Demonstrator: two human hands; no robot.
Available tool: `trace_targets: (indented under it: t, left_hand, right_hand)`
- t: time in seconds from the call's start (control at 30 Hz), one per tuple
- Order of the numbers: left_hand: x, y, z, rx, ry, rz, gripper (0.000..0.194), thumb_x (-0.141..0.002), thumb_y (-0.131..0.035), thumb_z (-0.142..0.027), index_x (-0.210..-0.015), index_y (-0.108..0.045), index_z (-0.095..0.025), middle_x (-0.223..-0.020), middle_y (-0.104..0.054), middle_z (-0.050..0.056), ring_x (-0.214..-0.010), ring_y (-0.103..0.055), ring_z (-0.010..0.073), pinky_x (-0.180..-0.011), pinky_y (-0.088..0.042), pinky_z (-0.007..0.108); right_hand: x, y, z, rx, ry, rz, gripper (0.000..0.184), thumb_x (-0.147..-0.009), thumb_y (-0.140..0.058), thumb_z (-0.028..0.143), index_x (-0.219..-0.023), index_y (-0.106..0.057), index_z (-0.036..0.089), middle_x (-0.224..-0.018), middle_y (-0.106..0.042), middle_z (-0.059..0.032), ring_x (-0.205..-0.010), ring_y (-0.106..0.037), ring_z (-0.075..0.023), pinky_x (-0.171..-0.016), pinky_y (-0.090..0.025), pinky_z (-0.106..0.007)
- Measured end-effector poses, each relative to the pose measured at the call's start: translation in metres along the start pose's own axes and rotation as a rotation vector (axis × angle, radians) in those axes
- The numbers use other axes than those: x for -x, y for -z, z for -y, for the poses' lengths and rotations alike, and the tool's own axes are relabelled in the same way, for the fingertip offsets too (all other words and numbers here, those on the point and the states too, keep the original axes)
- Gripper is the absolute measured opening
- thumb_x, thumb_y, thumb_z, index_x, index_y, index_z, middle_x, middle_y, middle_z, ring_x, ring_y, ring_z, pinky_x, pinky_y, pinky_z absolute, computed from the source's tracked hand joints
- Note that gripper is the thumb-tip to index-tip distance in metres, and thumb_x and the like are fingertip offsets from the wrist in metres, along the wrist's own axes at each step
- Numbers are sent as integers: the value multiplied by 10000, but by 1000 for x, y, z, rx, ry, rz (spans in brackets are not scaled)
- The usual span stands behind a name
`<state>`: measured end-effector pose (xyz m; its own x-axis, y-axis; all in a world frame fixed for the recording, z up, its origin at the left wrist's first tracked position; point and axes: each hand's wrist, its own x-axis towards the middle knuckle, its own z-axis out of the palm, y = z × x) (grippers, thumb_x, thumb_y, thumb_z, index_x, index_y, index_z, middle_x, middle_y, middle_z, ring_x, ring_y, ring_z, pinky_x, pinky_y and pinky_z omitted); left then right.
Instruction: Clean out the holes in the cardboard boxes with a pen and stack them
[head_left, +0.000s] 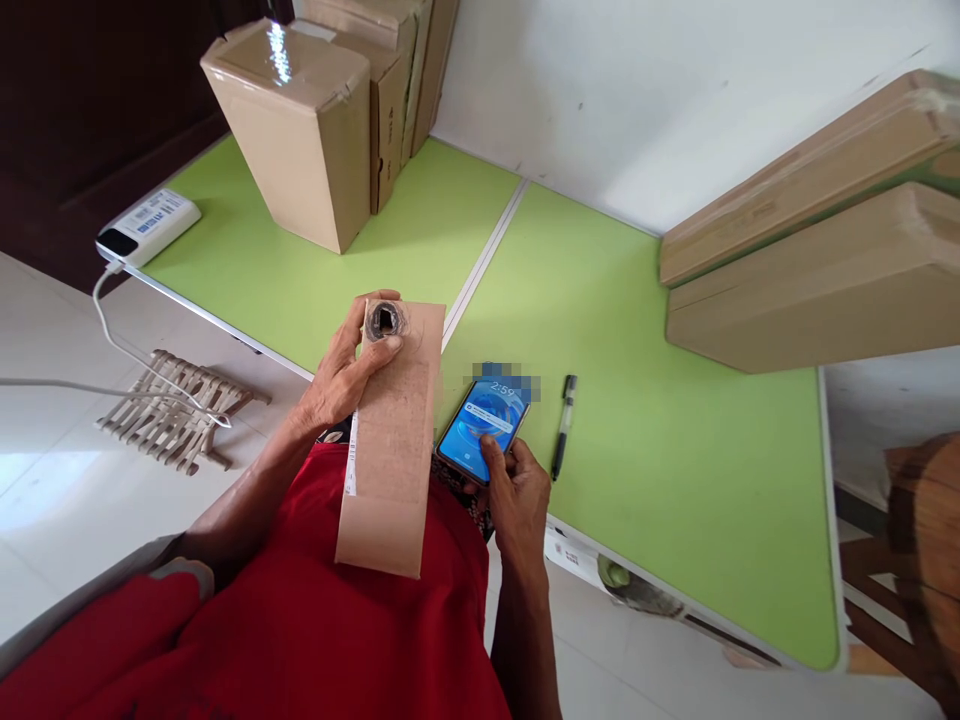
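Note:
My left hand (352, 365) grips the upper end of a long, flat piece of brown cardboard (390, 440), its thumb on the face just below a dark-ringed hole cut through it. The cardboard hangs tilted in front of my red shirt. In my right hand (516, 485) is a smartphone (484, 425) with a lit blue screen showing 2:59. The right thumb rests on the lower part of that screen. A black-capped pen (564, 428) lies on the green table (637, 480), just right of the phone.
Cardboard boxes (292, 140) stand at the table's back left, and more boxes (810, 270) lie at the right by the white wall. A white power bank (148, 228) with a cable sits at the left edge. Below is a small woven stool (176, 410).

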<state>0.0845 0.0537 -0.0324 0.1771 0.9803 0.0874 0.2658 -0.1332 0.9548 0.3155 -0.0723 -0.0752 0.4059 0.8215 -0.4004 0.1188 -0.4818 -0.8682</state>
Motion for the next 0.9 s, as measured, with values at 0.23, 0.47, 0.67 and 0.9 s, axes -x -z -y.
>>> trace_targets:
  t: [0.23, 0.47, 0.67, 0.9]
  left_hand:
    - [0, 0, 1, 15, -5, -4, 542, -959, -597, -501, -1411, -594, -202, -1244, -709, 94, -1174, -654, 336, -1053, -506, 469]
    - [3, 0, -2, 1, -13, 1, 519, -967, -612, -496, -1399, -608, -209, -1238, -717, 89, -1145, -651, 325, -1061, -504, 481]
    - [5, -1, 0, 12, -11, -6, 544, -974, -646, -532, -1419, -612, -220, -1284, -729, 85, -1142, -658, 315, -1050, -520, 463]
    - [5, -1, -4, 7, -9, -2, 536, -967, -654, -536, -1395, -613, -216, -1230, -726, 80, -1112, -664, 308, -1047, -529, 456]
  right_hand:
    - [-1, 0, -2, -35, -6, 0, 640, -814, -775, 860, -842, -579, 251, -545, -533, 67, -432, -628, -227, -401, -340, -295]
    - [-8, 1, -9, -131, 5, 41, 600, -837, -793, 790, -978, -657, 222, -756, -650, 30, -538, -645, -189, -477, -512, -308]
    - [-8, 3, -7, -101, 18, 25, 622, -823, -821, 784, -1007, -679, 207, -673, -619, 38, -451, -595, -190, -401, -388, -287]
    - [-11, 5, -5, -52, 14, 7, 647, -806, -770, 817, -1008, -678, 209, -732, -651, 15, -458, -576, -187, -439, -460, -329]
